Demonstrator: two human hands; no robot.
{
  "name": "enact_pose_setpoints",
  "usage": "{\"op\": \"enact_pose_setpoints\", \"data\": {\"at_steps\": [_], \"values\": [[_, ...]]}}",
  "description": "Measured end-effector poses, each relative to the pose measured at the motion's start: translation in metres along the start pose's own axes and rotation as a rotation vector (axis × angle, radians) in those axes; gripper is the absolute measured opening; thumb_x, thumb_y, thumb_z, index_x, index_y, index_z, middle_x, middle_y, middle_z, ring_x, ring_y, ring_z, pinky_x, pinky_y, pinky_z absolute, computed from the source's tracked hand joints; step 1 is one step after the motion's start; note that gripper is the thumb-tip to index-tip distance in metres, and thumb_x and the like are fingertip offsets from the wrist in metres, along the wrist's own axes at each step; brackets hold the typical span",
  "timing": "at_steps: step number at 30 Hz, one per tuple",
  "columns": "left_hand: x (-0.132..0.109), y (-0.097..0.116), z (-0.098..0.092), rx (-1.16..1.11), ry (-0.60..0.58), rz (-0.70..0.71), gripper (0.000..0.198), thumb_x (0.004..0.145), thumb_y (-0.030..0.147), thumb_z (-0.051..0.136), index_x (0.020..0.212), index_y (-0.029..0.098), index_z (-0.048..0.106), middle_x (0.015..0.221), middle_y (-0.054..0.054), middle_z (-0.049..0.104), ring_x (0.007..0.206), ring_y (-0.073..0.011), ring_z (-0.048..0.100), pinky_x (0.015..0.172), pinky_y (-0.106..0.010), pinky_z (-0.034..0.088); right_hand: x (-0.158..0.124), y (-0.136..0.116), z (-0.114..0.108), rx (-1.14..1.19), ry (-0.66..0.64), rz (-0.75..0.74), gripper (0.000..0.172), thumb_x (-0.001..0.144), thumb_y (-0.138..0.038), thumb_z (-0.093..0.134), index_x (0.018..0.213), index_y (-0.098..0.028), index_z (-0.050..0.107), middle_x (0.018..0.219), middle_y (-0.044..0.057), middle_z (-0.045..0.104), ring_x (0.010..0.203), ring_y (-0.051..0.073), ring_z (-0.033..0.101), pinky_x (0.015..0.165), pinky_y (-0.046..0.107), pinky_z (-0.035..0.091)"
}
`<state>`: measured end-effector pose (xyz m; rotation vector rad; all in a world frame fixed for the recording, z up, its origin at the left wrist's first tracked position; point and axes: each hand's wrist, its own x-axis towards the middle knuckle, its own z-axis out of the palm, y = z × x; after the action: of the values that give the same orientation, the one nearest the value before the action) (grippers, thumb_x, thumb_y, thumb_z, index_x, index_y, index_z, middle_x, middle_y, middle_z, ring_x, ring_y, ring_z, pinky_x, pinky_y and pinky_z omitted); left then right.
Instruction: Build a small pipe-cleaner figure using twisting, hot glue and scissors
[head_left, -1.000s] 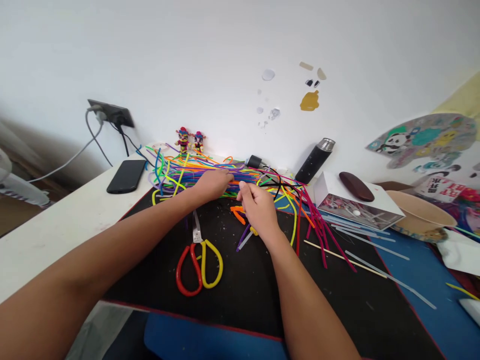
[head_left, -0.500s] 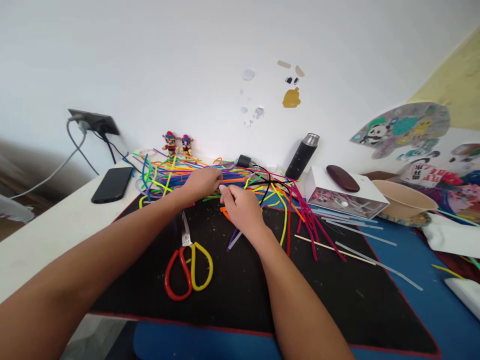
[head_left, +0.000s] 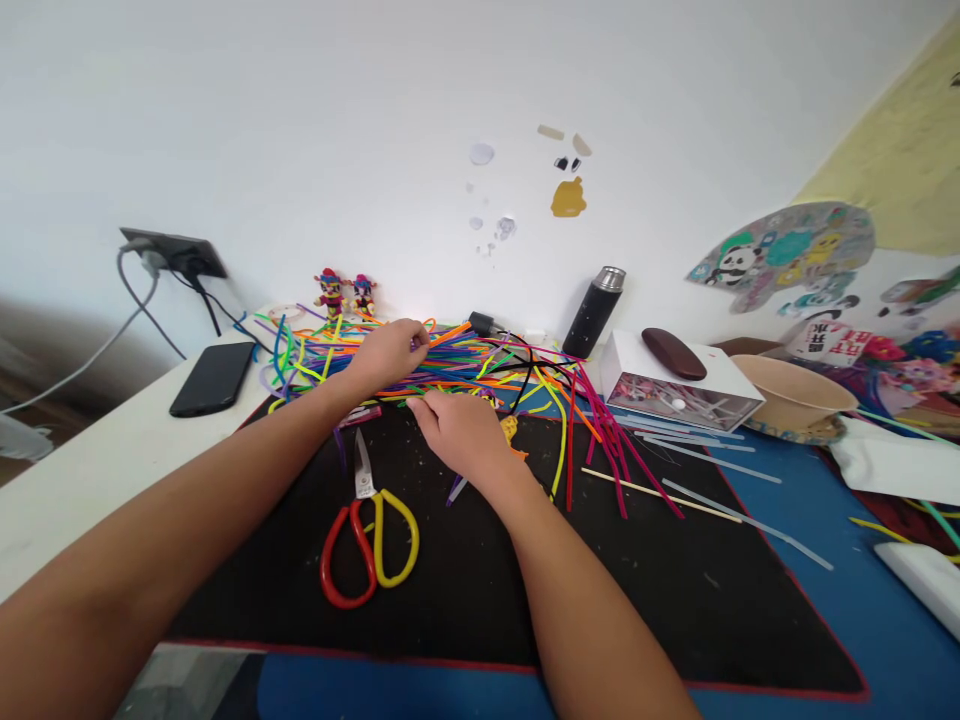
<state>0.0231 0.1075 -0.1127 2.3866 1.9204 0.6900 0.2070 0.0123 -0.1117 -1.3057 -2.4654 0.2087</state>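
Observation:
My left hand (head_left: 390, 356) reaches over a heap of colourful pipe cleaners (head_left: 450, 365) at the back of the black mat. Its fingers are curled among the strands, and an orange pipe cleaner (head_left: 453, 331) runs out beside the fingertips. Nearer to me, my right hand (head_left: 466, 432) is closed, thumb pointing left; what its fingers hold is hidden. A small yellow and orange piece (head_left: 510, 430) shows past its far side, and a purple and whitish strip end (head_left: 455, 490) pokes out below. Scissors (head_left: 367, 530) with red and yellow handles lie slightly spread on the mat.
A black phone (head_left: 213, 379) rests at the left. Two small figures (head_left: 345, 292) stand against the wall. At the right are a black bottle (head_left: 595, 312), a white box (head_left: 679, 380) with a dark red case (head_left: 673, 353) on top, a beige bowl (head_left: 787, 390) and a thin stick (head_left: 660, 495).
My hands, close together before, have parted. The left has moved up and left over the pipe cleaners; the right has come slightly down. The yellow piece has come into sight. The view has shifted slightly.

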Motion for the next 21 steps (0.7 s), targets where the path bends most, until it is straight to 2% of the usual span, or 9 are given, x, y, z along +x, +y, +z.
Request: {"op": "enact_pose_setpoints", "data": {"at_steps": [9,12,16,21], "values": [[0.001,0.003,0.000,0.067,-0.036,-0.008,0.026,0.088,0.028,0.057,0.110,0.022,0.069,0.096,-0.009,0.079,0.085,-0.0293,0.074,0.074,-0.034,0.049,-0.001,-0.002,0.000,-0.041,-0.011,-0.028,0.047,0.114,-0.045,0.039,0.096,-0.019,0.075,0.091,0.008,0.080,0.080,0.022,0.073,0.065,0.031,0.033],[0.004,0.001,-0.008,-0.042,0.025,-0.012,0.022,0.088,0.028,0.058,0.105,0.022,0.069,0.095,-0.008,0.080,0.084,-0.0276,0.073,0.074,-0.033,0.049,-0.001,-0.002,0.000,-0.045,-0.012,-0.039,0.048,0.113,-0.045,0.040,0.095,-0.019,0.075,0.091,0.008,0.080,0.080,0.022,0.073,0.064,0.031,0.033],[0.013,-0.004,-0.028,-0.268,0.184,-0.032,0.019,0.085,0.028,0.060,0.100,0.021,0.068,0.091,-0.007,0.080,0.081,-0.0244,0.072,0.073,-0.032,0.050,-0.002,-0.004,-0.002,-0.039,-0.029,-0.040,0.048,0.114,-0.045,0.039,0.099,-0.019,0.077,0.092,0.008,0.080,0.081,0.022,0.073,0.067,0.030,0.036],[0.022,-0.010,-0.049,-0.511,0.182,-0.055,0.019,0.081,0.028,0.063,0.097,0.019,0.067,0.083,-0.006,0.079,0.061,-0.0175,0.063,0.060,-0.031,0.048,-0.002,-0.005,-0.003,-0.032,-0.052,-0.035,0.048,0.113,-0.045,0.039,0.101,-0.020,0.077,0.095,0.009,0.080,0.085,0.023,0.073,0.070,0.030,0.040]]}}
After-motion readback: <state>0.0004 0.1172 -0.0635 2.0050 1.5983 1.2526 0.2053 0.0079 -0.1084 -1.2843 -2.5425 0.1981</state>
